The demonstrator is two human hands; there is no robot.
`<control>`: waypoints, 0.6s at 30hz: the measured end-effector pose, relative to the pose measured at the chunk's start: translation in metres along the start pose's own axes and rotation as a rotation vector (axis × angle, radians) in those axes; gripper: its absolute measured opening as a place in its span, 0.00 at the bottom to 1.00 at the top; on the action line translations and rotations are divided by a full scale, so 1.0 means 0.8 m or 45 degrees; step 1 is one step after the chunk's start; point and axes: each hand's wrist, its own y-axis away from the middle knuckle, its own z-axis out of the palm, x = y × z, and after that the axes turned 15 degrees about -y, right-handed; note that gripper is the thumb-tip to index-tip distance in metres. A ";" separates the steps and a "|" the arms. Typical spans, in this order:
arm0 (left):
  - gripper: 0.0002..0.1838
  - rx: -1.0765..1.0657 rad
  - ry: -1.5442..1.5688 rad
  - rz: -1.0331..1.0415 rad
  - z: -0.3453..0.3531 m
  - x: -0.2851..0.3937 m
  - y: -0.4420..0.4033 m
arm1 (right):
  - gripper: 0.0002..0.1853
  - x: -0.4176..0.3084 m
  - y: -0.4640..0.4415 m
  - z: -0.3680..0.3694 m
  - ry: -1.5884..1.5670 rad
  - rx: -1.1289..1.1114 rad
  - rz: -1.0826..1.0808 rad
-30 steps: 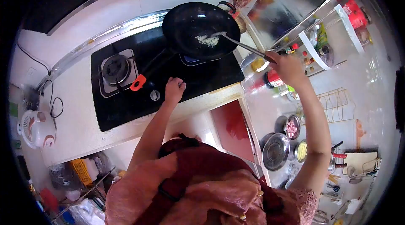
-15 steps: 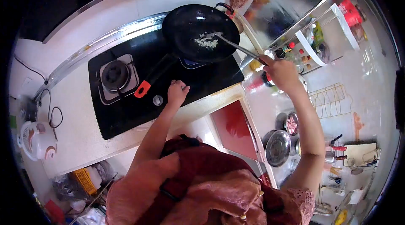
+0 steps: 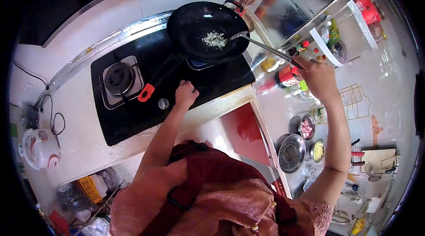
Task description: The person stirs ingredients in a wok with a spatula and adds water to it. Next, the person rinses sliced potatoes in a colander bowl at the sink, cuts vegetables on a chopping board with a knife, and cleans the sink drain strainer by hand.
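A black wok (image 3: 195,19) rests on the right burner, with a small heap of pale chopped bits (image 3: 214,40) in it. My right hand (image 3: 316,76) is closed around the handle of a metal spatula (image 3: 270,49). The spatula's head is at the wok's right side, beside the heap. At the front of the black stove (image 3: 221,79), my left hand (image 3: 186,94) lies with its fingers curled; whatever is under them is hidden. Left of that hand are a stove knob (image 3: 164,103) and the orange end of the wok's handle (image 3: 146,92).
The bare left burner (image 3: 118,79) sits beside the wok. On the right counter are a metal plate (image 3: 291,152), a bowl of pink meat pieces (image 3: 306,127), a bowl of yellow pieces (image 3: 317,151) and several bottles. A white appliance (image 3: 40,148) stands at far left.
My right hand has drawn back to the right and slightly down, pulling the spatula head from the heap toward the wok's right side. My left hand stays by the stove front.
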 end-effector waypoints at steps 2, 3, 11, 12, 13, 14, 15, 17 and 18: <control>0.11 -0.052 -0.022 -0.007 -0.009 0.005 0.000 | 0.19 -0.003 0.003 -0.002 -0.064 -0.017 -0.006; 0.11 -0.049 -0.011 -0.003 -0.011 0.006 0.001 | 0.19 -0.002 0.005 -0.002 -0.061 -0.020 0.006; 0.12 0.023 -0.035 0.054 -0.004 0.002 0.003 | 0.19 0.005 0.012 0.003 -0.059 -0.007 0.008; 0.12 0.024 -0.026 0.064 -0.005 0.002 0.003 | 0.19 0.006 0.012 0.004 -0.060 0.000 0.009; 0.11 0.025 -0.017 0.072 -0.005 0.002 0.003 | 0.19 0.006 0.012 0.005 -0.061 0.006 0.010; 0.11 0.027 -0.007 0.080 -0.006 0.002 0.003 | 0.19 0.007 0.013 0.005 -0.062 0.011 0.009; 0.11 0.013 0.004 0.076 -0.006 0.001 0.003 | 0.19 0.007 0.013 0.006 -0.061 0.004 0.009; 0.10 -0.011 0.025 0.066 -0.005 -0.001 0.002 | 0.18 0.007 0.012 0.006 -0.061 -0.010 0.005; 0.10 -0.033 0.025 0.048 -0.008 0.001 0.002 | 0.18 0.008 0.012 0.007 -0.052 -0.021 -0.006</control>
